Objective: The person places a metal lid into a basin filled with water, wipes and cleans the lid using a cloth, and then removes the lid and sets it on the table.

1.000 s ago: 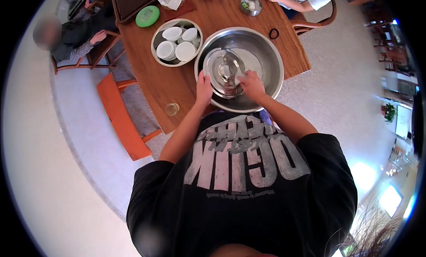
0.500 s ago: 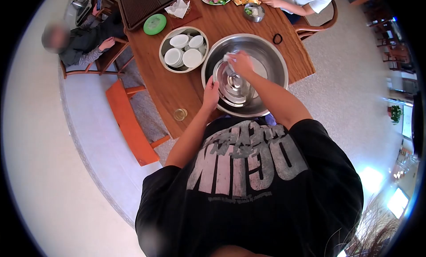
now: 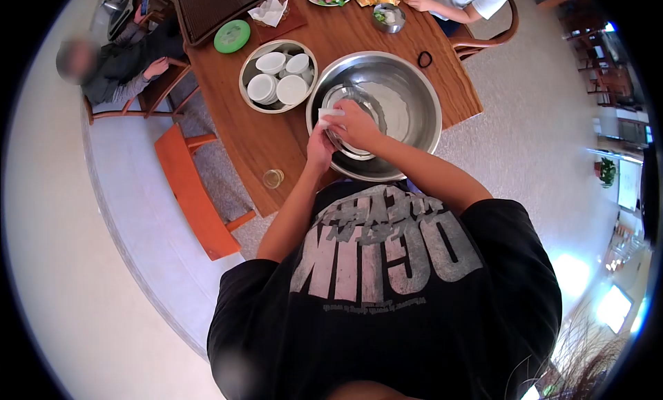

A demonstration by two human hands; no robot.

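Note:
A big stainless steel basin (image 3: 429, 117) stands at the table's near edge, in front of my body. Inside it, tilted toward its left side, is a smaller shiny metal bowl (image 3: 376, 110), partly covered by my hands. My left hand (image 3: 320, 149) is closed on the bowl's left rim. Close beside it, my right hand (image 3: 356, 126) presses a folded white cloth (image 3: 327, 115) against that same rim. The fingertips of both hands nearly meet there, and the cloth's underside is hidden.
Left of the basin, a metal bowl (image 3: 243, 82) holds several white dishes. A small glass (image 3: 273, 178) stands near the table's left edge. Farther back are a green lid (image 3: 231, 36), a dark tray (image 3: 200, 27) and a small steel bowl (image 3: 389, 18). Two people sit nearby.
My right hand has moved with the white cloth from the bowl's far side down and left to the rim beside my left hand. My left hand still holds the rim.

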